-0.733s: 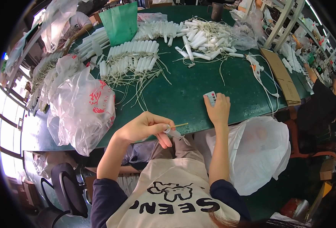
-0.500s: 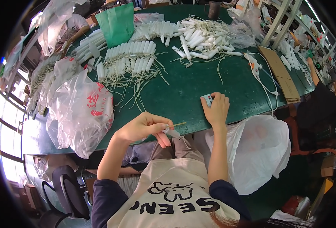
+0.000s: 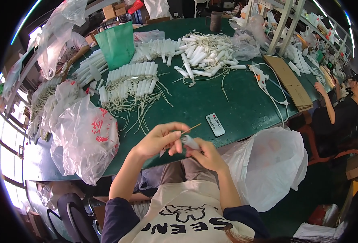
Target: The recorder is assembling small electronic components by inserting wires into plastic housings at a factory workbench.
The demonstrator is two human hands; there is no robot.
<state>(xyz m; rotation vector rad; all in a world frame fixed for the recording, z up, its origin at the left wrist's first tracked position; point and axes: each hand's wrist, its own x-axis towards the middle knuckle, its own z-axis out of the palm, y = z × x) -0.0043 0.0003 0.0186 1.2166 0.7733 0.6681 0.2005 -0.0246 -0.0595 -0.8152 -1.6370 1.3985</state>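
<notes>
L hand (image 3: 158, 141) L of the remote (image 3: 215, 124), thumb + fingertips pinching a thin tan stick (image 3: 192, 128), tip pointing twd the remote. R hand (image 3: 209, 156) just on near side of remote, gripping a wht tube (image 3: 191, 143), one end twd L hand; can't tell if L hand touches it. Remote lies flat on grn desk (image 3: 248, 101), buttons up. Beyond remote: messy pile of wht tubes w/ pale wires (image 3: 203, 53). Beyond + L of it: rows of tubes (image 3: 132, 73), grn bag (image 3: 116, 45) farther back. Far L of remote: clear bag w/ red print (image 3: 84, 139). R of remote, near side: big wht bag (image 3: 268, 172); R + beyond: cardboard (image 3: 288, 84).
</notes>
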